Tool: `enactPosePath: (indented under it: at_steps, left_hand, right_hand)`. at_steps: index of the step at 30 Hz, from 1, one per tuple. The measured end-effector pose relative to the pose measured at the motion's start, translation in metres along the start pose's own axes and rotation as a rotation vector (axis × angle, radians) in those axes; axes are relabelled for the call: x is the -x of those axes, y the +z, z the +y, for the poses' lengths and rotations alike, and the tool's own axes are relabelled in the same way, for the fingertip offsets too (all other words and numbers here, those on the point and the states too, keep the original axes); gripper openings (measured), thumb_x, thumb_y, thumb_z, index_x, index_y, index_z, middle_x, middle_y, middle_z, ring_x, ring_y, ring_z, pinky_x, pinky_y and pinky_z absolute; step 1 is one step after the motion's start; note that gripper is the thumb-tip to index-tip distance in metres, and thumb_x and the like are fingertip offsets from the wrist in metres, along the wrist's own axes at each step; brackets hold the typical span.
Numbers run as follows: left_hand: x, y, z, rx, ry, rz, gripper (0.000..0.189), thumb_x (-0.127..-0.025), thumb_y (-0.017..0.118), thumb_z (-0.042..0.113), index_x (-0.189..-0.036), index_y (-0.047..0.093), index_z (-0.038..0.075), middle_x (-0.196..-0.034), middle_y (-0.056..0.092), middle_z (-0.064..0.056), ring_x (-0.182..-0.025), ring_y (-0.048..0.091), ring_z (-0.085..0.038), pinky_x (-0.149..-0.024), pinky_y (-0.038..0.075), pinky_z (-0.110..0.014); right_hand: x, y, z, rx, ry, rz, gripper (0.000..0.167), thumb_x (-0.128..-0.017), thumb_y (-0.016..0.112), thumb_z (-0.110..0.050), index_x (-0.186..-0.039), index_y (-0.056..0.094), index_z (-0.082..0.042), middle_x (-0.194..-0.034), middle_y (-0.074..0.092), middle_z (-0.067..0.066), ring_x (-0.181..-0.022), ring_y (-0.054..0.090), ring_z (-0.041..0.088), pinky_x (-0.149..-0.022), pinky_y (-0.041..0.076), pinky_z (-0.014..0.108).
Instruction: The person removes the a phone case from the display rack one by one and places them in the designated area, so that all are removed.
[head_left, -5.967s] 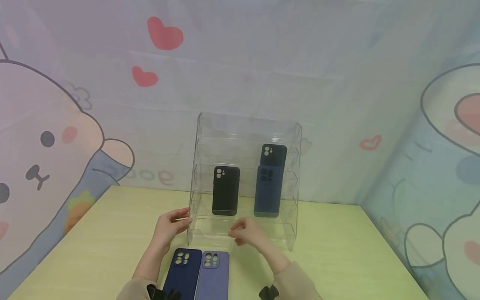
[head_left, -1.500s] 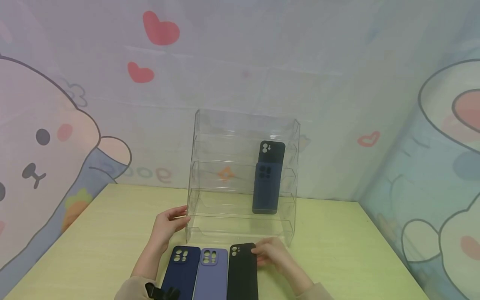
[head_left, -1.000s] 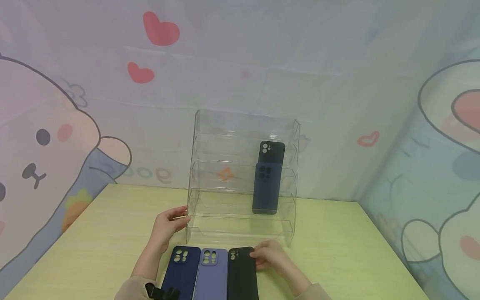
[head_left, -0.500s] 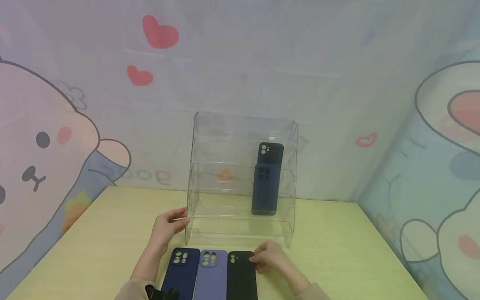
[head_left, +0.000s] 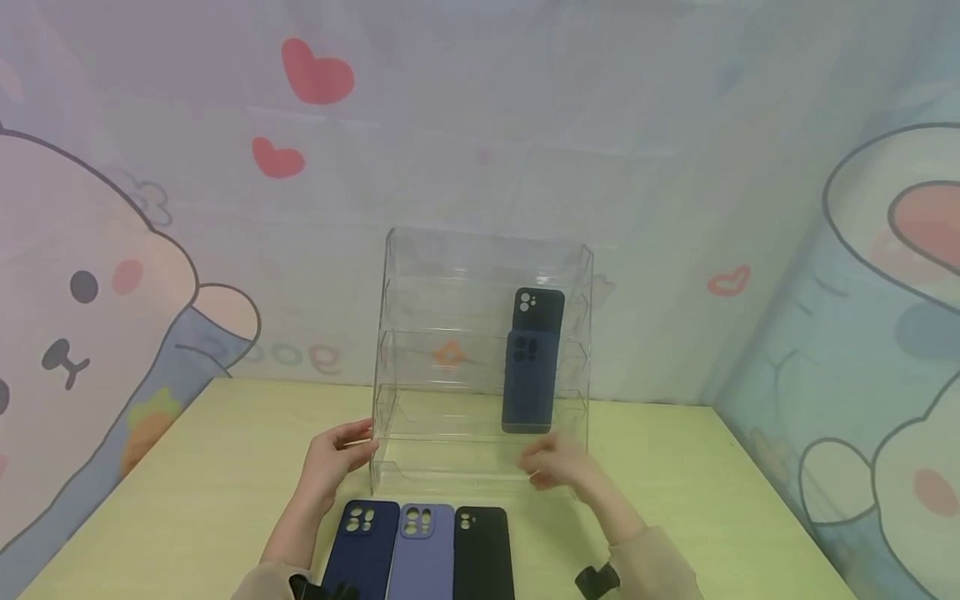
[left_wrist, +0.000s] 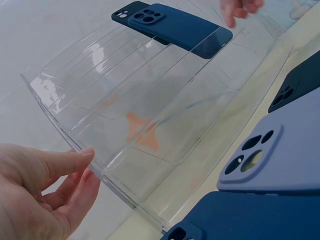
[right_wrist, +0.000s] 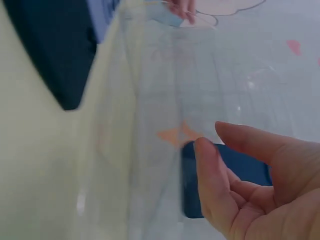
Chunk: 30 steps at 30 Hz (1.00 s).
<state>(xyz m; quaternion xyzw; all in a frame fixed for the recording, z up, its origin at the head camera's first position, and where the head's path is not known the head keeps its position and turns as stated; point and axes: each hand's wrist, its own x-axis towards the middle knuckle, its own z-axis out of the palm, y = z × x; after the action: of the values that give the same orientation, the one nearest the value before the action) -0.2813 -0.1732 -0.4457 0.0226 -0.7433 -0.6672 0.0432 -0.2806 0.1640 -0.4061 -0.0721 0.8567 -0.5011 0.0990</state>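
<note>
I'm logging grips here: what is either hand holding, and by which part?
The left hand pinches the clear rack by its left side edge, low down; the right hand holds nothing.

Soft even light, glare on clear rack (head_left: 480,367), blurry right-wrist view

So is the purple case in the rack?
No, the purple case lies on the table in front of the rack, between a dark blue case and a black case.

Left grip (head_left: 333,461) pinching, right grip (head_left: 557,462) parted, fingers (right_wrist: 211,172) curved
</note>
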Motion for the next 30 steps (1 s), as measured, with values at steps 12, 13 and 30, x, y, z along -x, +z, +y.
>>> enactPosePath:
  at_steps: [12, 13, 30]
  left_hand:
    - [0.0, 0.0, 0.0, 0.005, -0.002, 0.006, 0.046, -0.093, 0.063, 0.002, -0.137, 0.052, -0.005, -0.132, 0.054, -0.027, -0.097, 0.066, -0.011, -0.084, 0.058, -0.022]
    - [0.0, 0.0, 0.0, 0.007, 0.0, 0.005, 0.046, -0.093, 0.063, 0.002, -0.137, 0.052, -0.005, -0.131, 0.055, -0.027, -0.096, 0.066, -0.01, -0.084, 0.058, -0.022]
    - [-0.002, 0.0, -0.003, 0.011, -0.007, 0.0, 0.046, -0.093, 0.064, 0.002, -0.137, 0.052, -0.006, -0.13, 0.055, -0.027, -0.095, 0.065, -0.009, -0.083, 0.058, -0.021]
  right_hand:
    - [-0.035, -0.062, -0.053, 0.049, -0.244, 0.257, 0.032, -0.09, 0.067, -0.011, -0.115, 0.063, 0.008, -0.106, 0.07, 0.025, -0.091, 0.07, 0.035, -0.08, 0.061, 0.035]
    - [-0.037, -0.065, -0.055, 0.068, -0.257, 0.287, 0.032, -0.089, 0.068, -0.011, -0.115, 0.063, 0.007, -0.106, 0.07, 0.025, -0.092, 0.071, 0.034, -0.08, 0.061, 0.035]
    - [-0.055, -0.077, -0.063, 0.13, -0.253, 0.461, 0.043, -0.086, 0.069, -0.004, -0.125, 0.057, 0.007, -0.121, 0.063, 0.026, -0.108, 0.062, 0.038, -0.093, 0.054, 0.048]
